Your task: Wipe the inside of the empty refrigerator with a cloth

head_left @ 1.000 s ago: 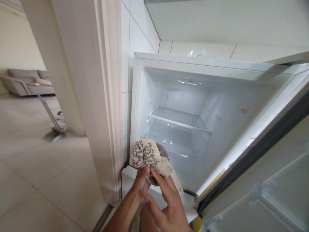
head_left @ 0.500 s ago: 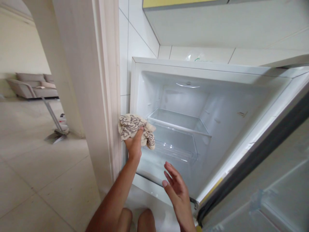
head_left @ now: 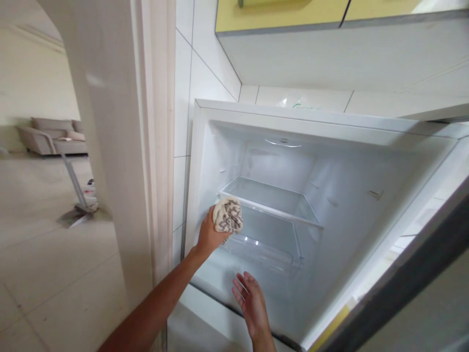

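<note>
My left hand (head_left: 210,233) grips a bunched cream cloth (head_left: 227,215) with a dark pattern. The cloth is just in front of the left end of the upper glass shelf (head_left: 271,209); whether it touches the shelf I cannot tell. Lower down, my right hand (head_left: 252,300) holds nothing, its fingers apart and slightly bent, in front of the lower part of the open fridge (head_left: 351,195). A second shelf and a clear plastic drawer front (head_left: 256,247) show behind the hands.
The fridge door (head_left: 414,293) stands open at the right. A door frame (head_left: 146,146) rises close on the left. Yellow cabinets (head_left: 278,14) hang above. Beyond the doorway are a sofa (head_left: 54,134) and a long-handled dustpan (head_left: 75,215) on the tiled floor.
My left hand has moved the cloth right, from the fridge's left edge to the shelf's front. My right hand has shifted left and down in view, and the camera has tilted up.
</note>
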{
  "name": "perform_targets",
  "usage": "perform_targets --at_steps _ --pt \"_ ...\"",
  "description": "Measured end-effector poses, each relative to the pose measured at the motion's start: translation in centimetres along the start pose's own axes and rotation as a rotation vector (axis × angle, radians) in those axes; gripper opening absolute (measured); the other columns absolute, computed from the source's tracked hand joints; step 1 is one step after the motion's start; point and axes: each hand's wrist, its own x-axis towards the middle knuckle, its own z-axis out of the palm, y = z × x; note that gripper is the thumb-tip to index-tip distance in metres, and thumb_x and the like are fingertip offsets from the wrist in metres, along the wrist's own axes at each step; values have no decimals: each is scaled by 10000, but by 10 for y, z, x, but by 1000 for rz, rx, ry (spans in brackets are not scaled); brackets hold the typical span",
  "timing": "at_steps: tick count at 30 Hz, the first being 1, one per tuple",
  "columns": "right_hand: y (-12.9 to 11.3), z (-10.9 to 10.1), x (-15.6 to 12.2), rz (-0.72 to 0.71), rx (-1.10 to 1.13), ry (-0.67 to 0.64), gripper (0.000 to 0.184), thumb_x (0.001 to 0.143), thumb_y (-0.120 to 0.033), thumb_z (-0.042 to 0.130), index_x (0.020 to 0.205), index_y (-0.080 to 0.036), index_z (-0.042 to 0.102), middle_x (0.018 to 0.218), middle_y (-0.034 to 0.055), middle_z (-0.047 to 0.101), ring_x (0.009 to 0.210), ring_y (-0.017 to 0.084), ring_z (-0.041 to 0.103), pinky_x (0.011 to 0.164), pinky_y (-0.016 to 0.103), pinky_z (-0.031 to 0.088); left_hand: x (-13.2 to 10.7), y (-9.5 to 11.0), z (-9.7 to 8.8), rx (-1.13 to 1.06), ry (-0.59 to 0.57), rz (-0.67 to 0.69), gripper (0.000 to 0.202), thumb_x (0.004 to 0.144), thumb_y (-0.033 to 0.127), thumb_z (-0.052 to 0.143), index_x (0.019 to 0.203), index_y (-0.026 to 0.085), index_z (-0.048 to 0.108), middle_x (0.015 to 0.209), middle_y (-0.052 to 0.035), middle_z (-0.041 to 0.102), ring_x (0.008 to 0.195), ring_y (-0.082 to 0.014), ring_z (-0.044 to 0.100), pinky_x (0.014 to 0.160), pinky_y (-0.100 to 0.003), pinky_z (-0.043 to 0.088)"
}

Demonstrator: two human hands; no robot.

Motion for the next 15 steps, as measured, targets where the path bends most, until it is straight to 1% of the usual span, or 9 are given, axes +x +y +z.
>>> perform_targets --at_steps 2,4,6,7,8,10,13,15 --pt "3 1 4 5 20 -1 796 424 -529 994 1053 -160 675 1134 122 752 1076 314 722 940 426 584 12 -4 -4 165 -257 188 755 629 262 852 1311 213 533 1292 -107 695 1197 -294 666 1031 -443 557" --pt "5 3 8 2 47 -11 788 437 -539 989 1054 -159 680 1131 119 753 1073 309 724 946 421 581 27 -6 -3 263 -495 367 692 721 300 806 1345 211 521 1400 -128 638 1303 -279 609 1114 -421 504" --pt "6 7 13 -5 78 -27 781 449 -540 988 1056 -156 683 1131 120 753 1076 306 723 955 419 577 42 -7 4 315 -690 491 613 790 330 760 1345 208 530 1437 -126 618 1358 -252 570 1164 -386 457" --pt "5 9 15 -9 93 -36 774 457 -532 989 1060 -156 682 1136 119 752 1079 306 722 957 422 577 48 -9 9 338 -759 524 589 813 338 739 1349 208 531 1437 -120 621 1366 -242 563 1169 -373 449" --pt "3 11 17 -13 110 -47 766 468 -522 989 1069 -160 681 1145 118 750 1083 305 721 957 428 577 54 -10 15 363 -809 542 580 829 343 724 1358 208 527 1433 -113 625 1367 -235 561 1165 -363 449" --pt "-1 15 20 -22 139 -66 738 491 -505 987 1072 -170 678 1155 114 749 1077 300 722 946 436 581 65 -13 26 435 -861 541 573 846 352 701 1374 220 521 1420 -98 637 1348 -233 575 1133 -351 471" --pt "-8 22 25 -41 165 -66 700 495 -498 986 1033 -182 669 1138 110 754 1039 290 731 907 437 592 81 -20 42 621 -924 483 555 848 384 683 1366 257 531 1378 -81 662 1296 -250 613 1050 -346 521" --pt "-11 25 28 -54 170 -43 721 479 -515 985 1029 -182 658 1093 111 764 982 272 741 868 424 601 90 -29 52 732 -964 437 546 826 403 698 1335 258 560 1327 -89 688 1242 -274 645 989 -358 550"
